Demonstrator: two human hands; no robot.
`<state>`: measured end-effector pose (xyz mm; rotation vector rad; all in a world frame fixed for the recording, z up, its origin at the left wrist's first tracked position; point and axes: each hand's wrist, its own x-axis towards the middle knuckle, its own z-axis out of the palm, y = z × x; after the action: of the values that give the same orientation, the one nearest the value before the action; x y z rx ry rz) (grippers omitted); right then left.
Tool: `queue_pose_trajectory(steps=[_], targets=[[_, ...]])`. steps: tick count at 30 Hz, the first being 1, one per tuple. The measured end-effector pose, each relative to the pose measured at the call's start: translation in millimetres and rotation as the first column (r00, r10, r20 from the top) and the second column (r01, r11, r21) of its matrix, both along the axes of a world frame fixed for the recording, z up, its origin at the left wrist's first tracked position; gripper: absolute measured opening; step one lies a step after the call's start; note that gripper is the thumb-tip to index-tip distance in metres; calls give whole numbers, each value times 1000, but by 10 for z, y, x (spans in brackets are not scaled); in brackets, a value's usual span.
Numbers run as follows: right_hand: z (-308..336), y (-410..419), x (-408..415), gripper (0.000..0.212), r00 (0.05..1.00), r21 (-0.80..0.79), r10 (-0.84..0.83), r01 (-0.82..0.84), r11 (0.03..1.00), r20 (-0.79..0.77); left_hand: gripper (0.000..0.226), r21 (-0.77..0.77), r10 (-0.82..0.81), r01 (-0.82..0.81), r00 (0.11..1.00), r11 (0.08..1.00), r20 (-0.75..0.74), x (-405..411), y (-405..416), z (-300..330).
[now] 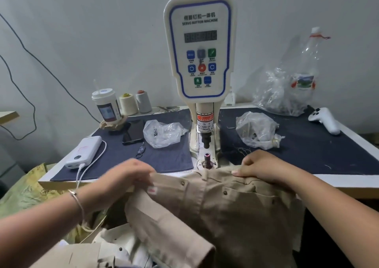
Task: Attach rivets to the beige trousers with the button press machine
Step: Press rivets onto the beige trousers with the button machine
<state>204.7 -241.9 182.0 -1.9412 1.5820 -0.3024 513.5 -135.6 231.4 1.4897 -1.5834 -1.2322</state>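
Both hands are gripping the waistband edge of the beige trousers [215,202], which are hanging off the table's front edge just below the button press machine [200,48]. Left hand [131,175]: fingers curled, pinching the fabric at the waistband end near a small red tag [152,190]. Right hand [264,168]: thumb flat along the top edge, fingers curled over the cloth behind it. Waistband is sitting just short of the lower die [207,160], not yet over it; upper punch [205,139] is standing raised above it w/ a clear gap.

Several rivets [225,192] are already showing at pocket corners, so my guess is we're mid-job, positioning for the next one.

Doing it well, IMO:
- Keep fabric taut btwn both hands, no folds under the punch.
- Slide the mark dead-centre over the lower die before triggering.
- Keep fingertips off to the sides, well apart from the punch.
- Watch extra layers/seams; thick stack may set crooked.
- Can't tell if a rivet is loaded on the die, so check first.

Readable text: panel is saying "SERVO BUTTON MACHINE" under a line of Chinese characters. Sticker on the ram is reading "...KE CARE OF ...R FINGER", partly cut off; red label above it too blurry. Display digits unreadable, btn captions too small. Cup [105,105] and bottle [305,62] labels not legible. Plastic bags [256,129] either side seem to be holding hardware, contents unclear.
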Motion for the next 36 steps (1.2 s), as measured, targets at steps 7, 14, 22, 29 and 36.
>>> queue_pose_trajectory(steps=[7, 14, 22, 29, 36], targets=[[-20, 56, 137, 14, 988, -161, -34, 58, 985, 153, 10, -132, 253, -266, 962, 955, -107, 459, -353, 371], [-113, -176, -314, 11, 927, -428, -367, 362, 828, 74, 20, -310, 247, -196, 960, 930, 134, 174, -767, 89], [-65, -775, -318, 38, 961, -383, -235, 163, 909, -149, 26, -491, 375, -120, 803, 863, 463, 83, -1116, -409], [18, -1088, -253, 30, 914, -125, -302, 277, 953, -272, 31, -548, 490, -180, 718, 817, 494, 184, -1084, -848], [47, -1135, -205, 35, 865, -23, -365, 380, 925, -344, 28, -546, 536, -279, 747, 790, 393, 125, -1096, -929]])
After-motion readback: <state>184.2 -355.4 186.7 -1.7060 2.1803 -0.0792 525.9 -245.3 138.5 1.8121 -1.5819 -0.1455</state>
